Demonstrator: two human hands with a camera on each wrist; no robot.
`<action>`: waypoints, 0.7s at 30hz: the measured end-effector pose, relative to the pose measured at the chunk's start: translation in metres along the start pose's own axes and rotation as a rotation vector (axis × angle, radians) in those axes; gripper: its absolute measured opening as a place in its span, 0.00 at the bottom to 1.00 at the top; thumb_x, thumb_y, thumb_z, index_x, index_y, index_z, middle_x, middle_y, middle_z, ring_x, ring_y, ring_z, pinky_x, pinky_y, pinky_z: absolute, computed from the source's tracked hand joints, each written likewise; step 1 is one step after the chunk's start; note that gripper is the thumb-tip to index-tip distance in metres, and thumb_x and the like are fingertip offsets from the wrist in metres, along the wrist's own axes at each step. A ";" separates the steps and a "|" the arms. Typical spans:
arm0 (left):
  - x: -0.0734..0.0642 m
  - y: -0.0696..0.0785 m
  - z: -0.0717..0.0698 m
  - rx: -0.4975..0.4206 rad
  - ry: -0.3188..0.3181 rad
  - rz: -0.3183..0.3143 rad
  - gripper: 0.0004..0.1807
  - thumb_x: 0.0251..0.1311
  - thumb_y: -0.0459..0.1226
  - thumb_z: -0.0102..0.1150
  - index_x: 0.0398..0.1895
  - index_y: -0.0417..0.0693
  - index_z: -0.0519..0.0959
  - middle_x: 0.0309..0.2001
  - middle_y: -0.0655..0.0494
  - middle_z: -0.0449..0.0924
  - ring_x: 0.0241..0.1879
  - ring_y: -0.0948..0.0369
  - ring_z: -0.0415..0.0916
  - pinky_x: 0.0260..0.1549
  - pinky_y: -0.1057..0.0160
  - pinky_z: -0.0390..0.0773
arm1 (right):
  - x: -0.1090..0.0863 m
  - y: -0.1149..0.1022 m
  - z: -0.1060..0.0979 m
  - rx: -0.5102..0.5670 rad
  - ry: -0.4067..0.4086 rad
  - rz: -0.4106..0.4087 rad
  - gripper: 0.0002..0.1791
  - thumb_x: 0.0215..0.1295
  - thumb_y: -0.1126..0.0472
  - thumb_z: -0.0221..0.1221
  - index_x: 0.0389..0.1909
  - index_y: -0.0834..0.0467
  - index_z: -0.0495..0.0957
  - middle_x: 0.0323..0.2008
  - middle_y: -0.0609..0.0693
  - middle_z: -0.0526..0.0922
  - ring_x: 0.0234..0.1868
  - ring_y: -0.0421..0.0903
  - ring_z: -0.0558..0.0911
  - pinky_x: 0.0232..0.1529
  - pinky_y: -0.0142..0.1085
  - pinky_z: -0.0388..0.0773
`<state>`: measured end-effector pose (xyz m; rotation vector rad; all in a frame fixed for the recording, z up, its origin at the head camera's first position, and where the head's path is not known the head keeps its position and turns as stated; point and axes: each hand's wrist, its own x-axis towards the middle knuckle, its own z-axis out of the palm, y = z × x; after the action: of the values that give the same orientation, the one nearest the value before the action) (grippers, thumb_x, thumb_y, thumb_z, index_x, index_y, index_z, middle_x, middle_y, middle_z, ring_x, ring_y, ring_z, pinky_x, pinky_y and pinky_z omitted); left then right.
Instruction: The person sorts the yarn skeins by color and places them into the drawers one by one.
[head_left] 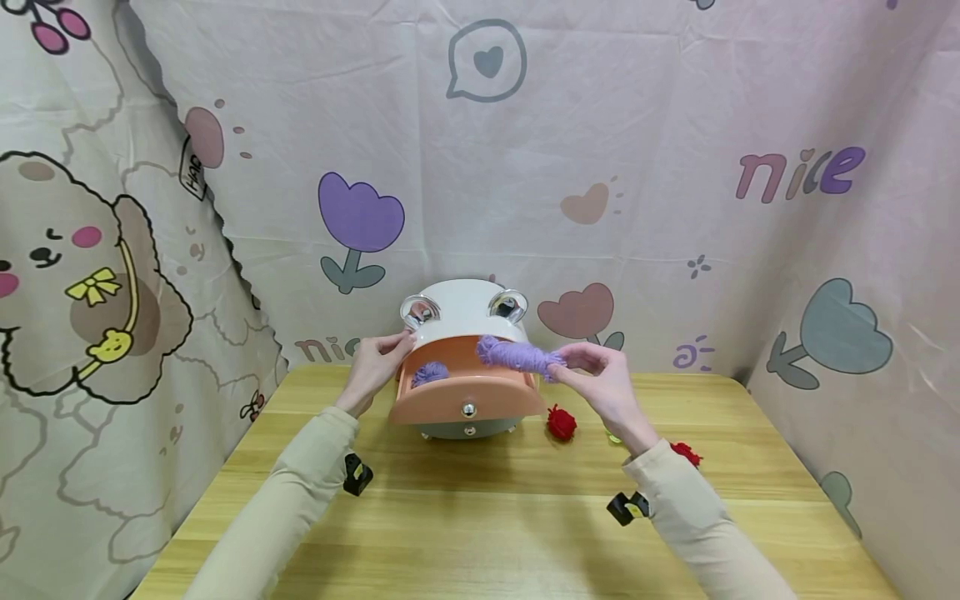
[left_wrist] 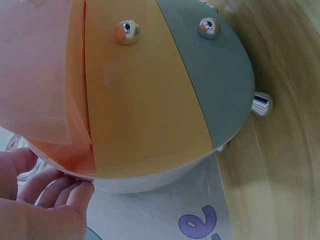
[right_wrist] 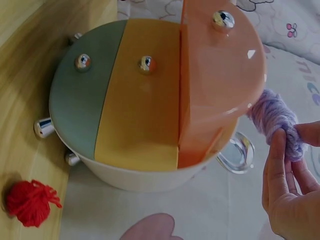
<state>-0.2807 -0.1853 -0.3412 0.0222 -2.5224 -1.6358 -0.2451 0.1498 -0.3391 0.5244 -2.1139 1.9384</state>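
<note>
A small white drawer box [head_left: 461, 302] with silver ring ears stands at the table's back, its pink top drawer [head_left: 457, 398] pulled out. Inside that drawer, at the left, lies a purple yarn ball [head_left: 430, 372]. My right hand [head_left: 603, 387] pinches one end of a purple yarn skein [head_left: 517, 356], whose other end hangs over the drawer's right side. In the right wrist view the skein [right_wrist: 274, 117] is beside the drawer front. My left hand [head_left: 375, 367] touches the box's left side, fingertips near the drawer's edge [left_wrist: 82, 176].
A red yarn ball [head_left: 561, 423] lies on the table [head_left: 465, 517] right of the box. Another red yarn piece [head_left: 686, 453] and a small yellow-green item [head_left: 613, 437] are partly behind the right forearm. Printed cloth [head_left: 480, 167] hangs behind the table.
</note>
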 end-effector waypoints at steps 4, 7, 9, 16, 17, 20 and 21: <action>0.000 0.000 0.000 -0.003 0.003 0.006 0.26 0.74 0.44 0.53 0.68 0.39 0.72 0.70 0.41 0.71 0.71 0.45 0.69 0.70 0.48 0.70 | 0.002 0.002 0.007 -0.019 -0.011 0.014 0.15 0.59 0.72 0.67 0.45 0.76 0.80 0.30 0.32 0.86 0.34 0.33 0.85 0.44 0.25 0.82; -0.001 0.000 -0.001 -0.007 0.002 0.004 0.26 0.73 0.44 0.53 0.68 0.39 0.72 0.70 0.41 0.70 0.71 0.45 0.68 0.70 0.49 0.70 | 0.004 0.003 0.012 -0.031 -0.015 0.023 0.15 0.59 0.70 0.68 0.44 0.74 0.81 0.30 0.35 0.87 0.34 0.33 0.85 0.42 0.26 0.82; -0.001 0.000 -0.001 -0.011 -0.002 -0.001 0.26 0.73 0.44 0.53 0.68 0.39 0.72 0.71 0.41 0.69 0.72 0.45 0.67 0.70 0.49 0.70 | 0.005 0.004 0.015 -0.036 -0.015 0.026 0.15 0.59 0.68 0.69 0.43 0.73 0.81 0.31 0.39 0.88 0.34 0.33 0.85 0.42 0.26 0.82; 0.000 0.000 0.000 -0.023 -0.013 0.005 0.26 0.74 0.45 0.53 0.68 0.39 0.71 0.71 0.42 0.68 0.72 0.45 0.67 0.70 0.49 0.70 | 0.010 0.006 0.027 -0.007 -0.030 0.054 0.14 0.59 0.69 0.68 0.42 0.75 0.81 0.30 0.45 0.89 0.32 0.35 0.86 0.41 0.28 0.85; 0.000 0.000 -0.001 -0.025 -0.012 0.007 0.26 0.73 0.45 0.54 0.68 0.39 0.71 0.71 0.42 0.68 0.72 0.45 0.66 0.70 0.49 0.70 | 0.010 0.006 0.028 0.007 -0.036 0.061 0.14 0.59 0.69 0.68 0.42 0.75 0.80 0.30 0.44 0.88 0.32 0.35 0.86 0.41 0.29 0.85; -0.001 0.000 -0.001 -0.031 -0.011 0.011 0.27 0.73 0.45 0.54 0.68 0.38 0.72 0.72 0.43 0.68 0.72 0.45 0.66 0.70 0.49 0.70 | 0.013 0.007 0.033 0.059 -0.053 0.086 0.14 0.60 0.71 0.66 0.43 0.77 0.78 0.30 0.43 0.87 0.32 0.36 0.86 0.40 0.31 0.87; -0.001 -0.001 -0.001 -0.033 -0.010 0.011 0.27 0.73 0.45 0.54 0.68 0.38 0.72 0.72 0.43 0.68 0.72 0.45 0.66 0.70 0.49 0.70 | 0.013 0.007 0.034 0.072 -0.060 0.090 0.15 0.60 0.71 0.65 0.44 0.77 0.77 0.30 0.44 0.87 0.32 0.36 0.87 0.40 0.31 0.87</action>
<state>-0.2797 -0.1865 -0.3414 -0.0029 -2.4979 -1.6776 -0.2574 0.1148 -0.3442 0.5165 -2.1455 2.0795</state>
